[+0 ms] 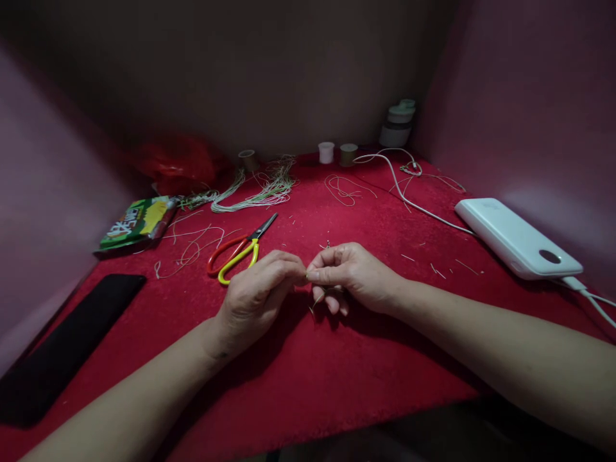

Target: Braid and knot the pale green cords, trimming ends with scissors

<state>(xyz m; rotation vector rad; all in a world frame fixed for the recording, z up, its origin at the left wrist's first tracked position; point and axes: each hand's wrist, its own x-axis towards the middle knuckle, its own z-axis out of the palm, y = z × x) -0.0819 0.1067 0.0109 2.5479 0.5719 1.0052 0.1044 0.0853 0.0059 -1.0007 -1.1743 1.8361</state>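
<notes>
Over the middle of the red cloth (298, 372), my left hand (260, 295) and my right hand (351, 276) meet fingertip to fingertip. Both are closed in a pinch on a thin pale cord (318, 296), of which a short length hangs below my right fingers. What exactly sits between the fingertips is too small to make out. Red and yellow scissors (238, 251) lie just beyond my left hand, blades pointing away to the right.
A bundle of pale cords (260, 192) and loose offcuts lie at the back. A green snack packet (137, 222) and a black flat object (67, 340) sit left. A white power bank (517, 237) with cable lies right. Small spools (337, 153) stand against the back wall.
</notes>
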